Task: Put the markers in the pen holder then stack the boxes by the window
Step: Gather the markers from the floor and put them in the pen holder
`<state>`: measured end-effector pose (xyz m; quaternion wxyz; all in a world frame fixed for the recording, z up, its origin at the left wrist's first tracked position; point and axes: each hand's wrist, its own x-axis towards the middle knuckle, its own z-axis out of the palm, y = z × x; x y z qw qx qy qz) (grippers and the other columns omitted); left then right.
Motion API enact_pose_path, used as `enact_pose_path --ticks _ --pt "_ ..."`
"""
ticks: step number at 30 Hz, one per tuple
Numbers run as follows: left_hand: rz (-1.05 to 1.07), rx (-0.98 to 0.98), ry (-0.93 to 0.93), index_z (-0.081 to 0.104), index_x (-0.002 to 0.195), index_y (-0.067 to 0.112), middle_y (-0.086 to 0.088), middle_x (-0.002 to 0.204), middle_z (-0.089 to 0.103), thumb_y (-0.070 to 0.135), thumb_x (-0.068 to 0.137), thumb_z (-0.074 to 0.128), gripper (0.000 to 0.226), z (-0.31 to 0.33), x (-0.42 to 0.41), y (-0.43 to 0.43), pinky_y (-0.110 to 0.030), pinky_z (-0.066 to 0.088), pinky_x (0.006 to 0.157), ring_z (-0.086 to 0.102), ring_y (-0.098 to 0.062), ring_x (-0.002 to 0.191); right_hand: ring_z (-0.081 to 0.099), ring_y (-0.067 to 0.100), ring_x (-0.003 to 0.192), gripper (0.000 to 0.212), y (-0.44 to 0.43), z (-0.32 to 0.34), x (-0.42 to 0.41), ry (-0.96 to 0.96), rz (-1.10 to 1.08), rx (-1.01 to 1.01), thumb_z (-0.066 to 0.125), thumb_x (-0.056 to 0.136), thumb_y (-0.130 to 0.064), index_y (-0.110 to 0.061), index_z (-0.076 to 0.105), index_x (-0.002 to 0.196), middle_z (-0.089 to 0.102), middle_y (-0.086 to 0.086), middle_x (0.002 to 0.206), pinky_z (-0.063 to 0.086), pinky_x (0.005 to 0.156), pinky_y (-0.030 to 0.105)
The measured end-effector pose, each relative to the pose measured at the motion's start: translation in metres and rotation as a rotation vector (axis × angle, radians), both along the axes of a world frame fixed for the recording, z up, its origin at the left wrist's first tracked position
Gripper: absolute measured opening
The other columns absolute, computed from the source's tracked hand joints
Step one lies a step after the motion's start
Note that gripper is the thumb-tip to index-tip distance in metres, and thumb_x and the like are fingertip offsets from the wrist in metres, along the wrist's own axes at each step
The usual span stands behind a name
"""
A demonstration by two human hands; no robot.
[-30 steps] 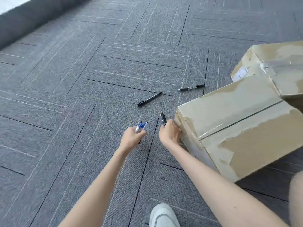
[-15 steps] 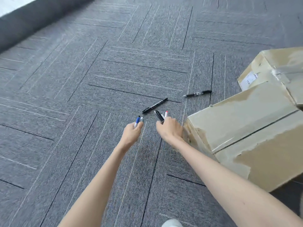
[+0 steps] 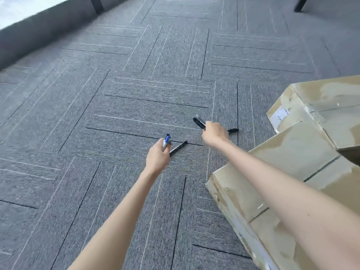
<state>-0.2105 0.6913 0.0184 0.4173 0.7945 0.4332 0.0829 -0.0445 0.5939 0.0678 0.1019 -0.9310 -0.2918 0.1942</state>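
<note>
Left hand (image 3: 157, 157) is wrapped around a blue-capped marker (image 3: 166, 140), right hand (image 3: 214, 132) grips black ones (image 3: 199, 121). Two more lie on the carpet (image 3: 136, 106) (light, stiff, probably roll), so pinch mid-barrel: one (image 3: 178, 147) beside the left hand, another (image 3: 232, 130) past the right.

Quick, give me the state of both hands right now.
Left hand: closed, holding a blue-capped marker.
Right hand: closed, holding a black marker.
</note>
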Motion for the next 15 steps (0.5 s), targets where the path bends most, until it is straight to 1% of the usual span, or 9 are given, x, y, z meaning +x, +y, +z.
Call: enact_pose_path --ticks 2,3,4,5,8,10,13,14,15 --pt "0.003 0.108 0.080 0.055 0.090 0.015 -0.009 0.086 0.068 0.037 0.098 0.048 0.024 -0.006 0.007 0.001 -0.035 0.050 0.067 0.061 -0.027 0.070 0.051 0.020 0.071 0.018 -0.007 -0.007 0.019 -0.045 0.047 -0.092 0.044 0.096 -0.006 -0.008 0.057 0.108 0.056 0.005 0.086 0.041 0.059 0.028" --pt "0.002 0.151 0.122 0.055 0.092 0.015 -0.009 0.087 0.069 0.039 0.096 0.052 0.025 -0.010 0.009 0.002 -0.037 0.054 0.070 0.063 -0.028 0.074 0.050 0.019 0.068 0.017 -0.010 -0.011 0.028 -0.068 0.065 -0.128 0.045 0.096 -0.005 -0.007 0.058 0.107 0.056 0.005 0.085 0.036 0.052 0.026" --pt "-0.001 0.183 0.172 0.055 0.095 0.015 -0.009 0.088 0.069 0.041 0.093 0.055 0.026 -0.013 0.011 0.003 -0.039 0.055 0.073 0.065 -0.028 0.075 0.048 0.017 0.065 0.016 -0.011 -0.014 0.036 -0.090 0.080 -0.161 0.047 0.095 -0.005 -0.006 0.059 0.106 0.056 0.005 0.084 0.033 0.049 0.025" --pt "-0.010 0.204 0.216 0.054 0.098 0.014 -0.009 0.090 0.070 0.041 0.092 0.058 0.028 -0.017 0.012 0.003 -0.040 0.055 0.074 0.065 -0.028 0.076 0.047 0.016 0.064 0.016 -0.012 -0.017 0.042 -0.112 0.097 -0.189 0.048 0.095 -0.005 -0.006 0.059 0.107 0.056 0.004 0.085 0.034 0.051 0.025" --pt "-0.033 0.244 0.342 0.048 0.106 0.013 -0.010 0.097 0.070 0.045 0.087 0.063 0.040 -0.029 0.014 0.001 -0.037 0.050 0.073 0.066 -0.029 0.084 0.047 0.017 0.067 0.022 -0.010 -0.026 0.054 -0.167 0.189 -0.272 0.050 0.093 -0.002 -0.007 0.052 0.115 0.055 0.005 0.087 0.040 0.061 0.028" --pt "-0.035 0.296 0.381 0.046 0.107 0.014 -0.011 0.099 0.071 0.048 0.086 0.064 0.045 -0.036 0.015 0.001 -0.038 0.049 0.073 0.067 -0.031 0.087 0.049 0.018 0.071 0.027 -0.010 -0.032 0.058 -0.195 0.249 -0.321 0.052 0.091 0.000 -0.006 0.050 0.118 0.052 0.005 0.083 0.044 0.067 0.029" --pt "-0.050 0.344 0.369 0.050 0.108 0.014 -0.010 0.096 0.072 0.047 0.088 0.061 0.040 -0.041 0.017 0.002 -0.036 0.050 0.071 0.067 -0.030 0.086 0.050 0.020 0.077 0.033 -0.009 -0.040 0.064 -0.213 0.298 -0.384 0.052 0.090 0.002 -0.006 0.047 0.121 0.041 0.001 0.070 0.048 0.076 0.032" --pt "-0.063 0.350 0.365 0.052 0.109 0.015 -0.009 0.096 0.073 0.046 0.089 0.060 0.037 -0.041 0.018 0.002 -0.036 0.050 0.071 0.068 -0.029 0.085 0.051 0.021 0.079 0.034 -0.009 -0.042 0.065 -0.216 0.311 -0.396 0.052 0.090 0.003 -0.006 0.047 0.122 0.042 0.001 0.071 0.049 0.078 0.033" --pt "-0.065 0.352 0.363 0.053 0.109 0.016 -0.008 0.095 0.073 0.045 0.089 0.060 0.036 -0.041 0.018 0.002 -0.036 0.051 0.072 0.068 -0.029 0.085 0.053 0.022 0.081 0.032 -0.008 -0.042 0.065 -0.224 0.327 -0.409 0.053 0.090 0.001 -0.007 0.050 0.121 0.049 0.002 0.076 0.048 0.078 0.034"
